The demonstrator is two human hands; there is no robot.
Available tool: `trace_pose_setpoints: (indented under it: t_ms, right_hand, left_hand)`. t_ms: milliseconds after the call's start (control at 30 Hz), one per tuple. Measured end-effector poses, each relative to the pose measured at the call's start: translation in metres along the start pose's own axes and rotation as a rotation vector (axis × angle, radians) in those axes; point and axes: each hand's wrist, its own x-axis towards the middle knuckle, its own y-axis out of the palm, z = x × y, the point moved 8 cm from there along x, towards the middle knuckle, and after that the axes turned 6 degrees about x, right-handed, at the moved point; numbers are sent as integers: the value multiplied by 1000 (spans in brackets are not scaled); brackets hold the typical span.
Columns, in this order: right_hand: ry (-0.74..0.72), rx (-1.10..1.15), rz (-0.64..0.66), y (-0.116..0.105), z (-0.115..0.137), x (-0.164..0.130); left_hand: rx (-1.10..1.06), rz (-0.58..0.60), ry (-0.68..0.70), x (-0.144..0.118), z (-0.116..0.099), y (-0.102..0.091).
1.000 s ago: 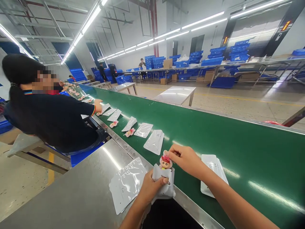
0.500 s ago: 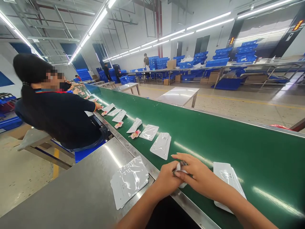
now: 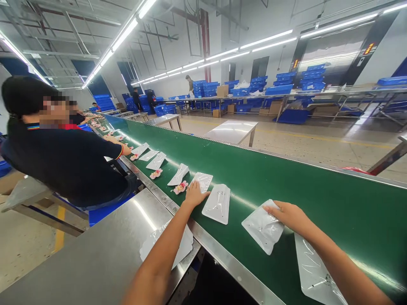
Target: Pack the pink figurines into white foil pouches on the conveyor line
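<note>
Head view: left hand (image 3: 193, 194) lies flat, fingers spread, on a clear pouch (image 3: 203, 180) with a pink doll (image 3: 180, 187) at its 9 o'clock. Right hand (image 3: 288, 215) presses loosely on a filled pouch (image 3: 262, 227) on the green belt (image 3: 286, 186).

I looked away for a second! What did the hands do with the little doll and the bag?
The doll went fully into the pouch. The hands split apart: the right hand now lays the filled pouch on the green belt, and the left hand has reached out onto an empty pouch. The stack of pouches stayed on the steel table.
</note>
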Motion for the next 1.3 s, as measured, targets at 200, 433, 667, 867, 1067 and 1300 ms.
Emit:
trace_pose_setpoints:
  t_ms: [200, 433, 667, 867, 1067, 1300]
  right_hand:
    - [-211, -181, -315, -23, 32, -11]
    - [-892, -136, -357, 21, 177, -50]
    - [-735, 433, 81, 63, 203, -51]
    - [-376, 884, 320, 106, 212, -46]
    - [-200, 714, 377, 142, 217, 16]
    - [-88, 561, 328, 152, 196, 63]
  left_hand:
    - [170, -62, 109, -19, -11, -14]
    - [251, -80, 234, -86, -57, -86]
    - [-657, 161, 195, -157, -28, -114]
    - [-1487, 79, -101, -179, 6, -57]
    - [-1646, -243, -623, -193, 40, -17]
    - [-1509, -139, -377, -181, 25, -24]
